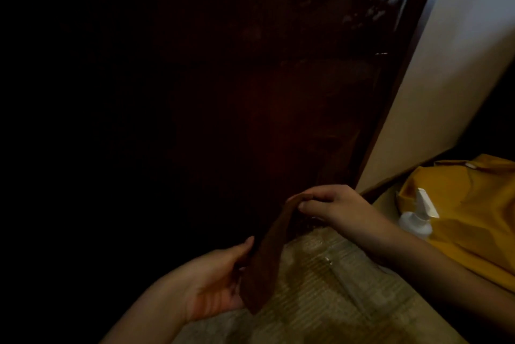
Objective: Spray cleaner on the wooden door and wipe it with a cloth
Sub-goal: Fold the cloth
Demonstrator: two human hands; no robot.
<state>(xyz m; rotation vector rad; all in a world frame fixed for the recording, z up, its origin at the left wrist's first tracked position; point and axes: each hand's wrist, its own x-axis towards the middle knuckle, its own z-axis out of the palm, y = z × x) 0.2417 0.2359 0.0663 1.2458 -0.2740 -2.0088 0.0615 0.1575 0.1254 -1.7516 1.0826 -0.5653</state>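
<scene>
A dark wooden door (292, 87) fills the middle of the head view, with pale wet smears near its top right. A brown cloth (267, 257) hangs stretched between my hands in front of the door's lower part. My right hand (334, 207) pinches the cloth's upper end. My left hand (214, 279) grips its lower part, thumb on top. A white spray bottle (418, 218) lies on yellow fabric to the right, apart from both hands.
A cream wall (446, 87) runs along the door's right edge. Yellow fabric (473, 218) lies at the lower right. A patterned floor (334, 288) shows below the hands. The left side is too dark to read.
</scene>
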